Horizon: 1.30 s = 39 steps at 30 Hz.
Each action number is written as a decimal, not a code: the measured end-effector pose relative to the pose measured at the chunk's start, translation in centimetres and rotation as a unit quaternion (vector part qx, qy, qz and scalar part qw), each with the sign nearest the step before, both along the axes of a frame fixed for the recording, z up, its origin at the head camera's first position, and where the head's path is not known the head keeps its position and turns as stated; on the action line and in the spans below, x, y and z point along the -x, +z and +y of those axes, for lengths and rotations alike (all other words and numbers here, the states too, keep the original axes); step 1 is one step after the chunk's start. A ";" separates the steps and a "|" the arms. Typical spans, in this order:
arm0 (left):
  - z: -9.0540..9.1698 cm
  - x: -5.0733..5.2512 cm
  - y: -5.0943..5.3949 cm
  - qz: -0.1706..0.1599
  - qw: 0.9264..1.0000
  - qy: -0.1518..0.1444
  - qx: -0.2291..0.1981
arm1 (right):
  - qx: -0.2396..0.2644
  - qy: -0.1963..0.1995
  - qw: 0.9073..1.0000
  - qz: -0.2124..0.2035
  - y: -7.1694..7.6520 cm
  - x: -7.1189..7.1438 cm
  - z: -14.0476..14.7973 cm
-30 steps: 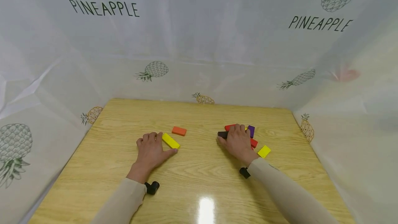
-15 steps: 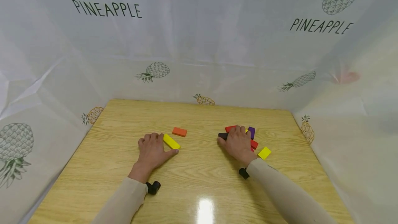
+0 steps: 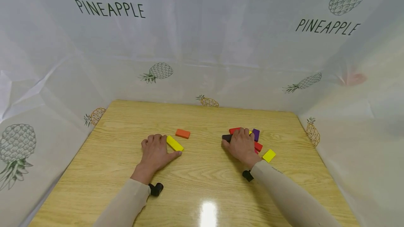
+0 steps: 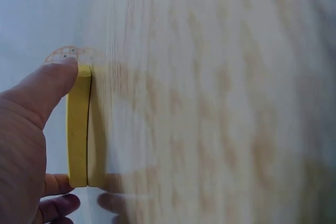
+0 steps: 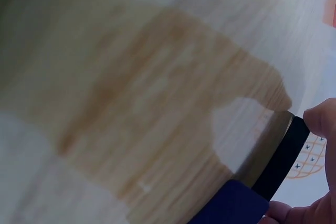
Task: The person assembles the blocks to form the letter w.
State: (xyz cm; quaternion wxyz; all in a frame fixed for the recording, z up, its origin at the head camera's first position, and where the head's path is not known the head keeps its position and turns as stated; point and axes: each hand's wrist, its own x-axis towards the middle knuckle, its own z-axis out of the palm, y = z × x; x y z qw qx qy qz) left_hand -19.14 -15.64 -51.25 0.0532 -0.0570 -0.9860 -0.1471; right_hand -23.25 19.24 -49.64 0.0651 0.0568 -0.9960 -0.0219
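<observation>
My left hand [image 3: 154,154] lies on the table around a yellow block [image 3: 175,143]. In the left wrist view the thumb [image 4: 52,80] touches one end of this yellow block [image 4: 77,129] and a finger meets the other, so it is pinched lengthwise. On the right, my right hand [image 3: 242,146] holds a black block [image 3: 226,137], its thumb at one end; the far end is hidden under the hand. The right wrist view shows the black block [image 5: 282,158] with a dark blue block [image 5: 228,205] close by. Red blocks [image 3: 234,130] and a purple block [image 3: 256,135] surround the right hand.
An orange block [image 3: 182,133] lies beyond the left hand's yellow block. Another yellow block [image 3: 269,155] sits right of the right wrist. The wooden table [image 3: 195,171] ends at a white pineapple-print curtain [image 3: 202,38] behind and at the sides.
Both hands and all blocks keep their places on the table. Only the head view has shifted very slightly.
</observation>
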 end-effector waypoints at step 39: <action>1.9 -3.4 0.0 -0.031 0.981 -0.190 -0.038 | 0.028 0.007 0.999 -0.024 -0.3 0.3 0.3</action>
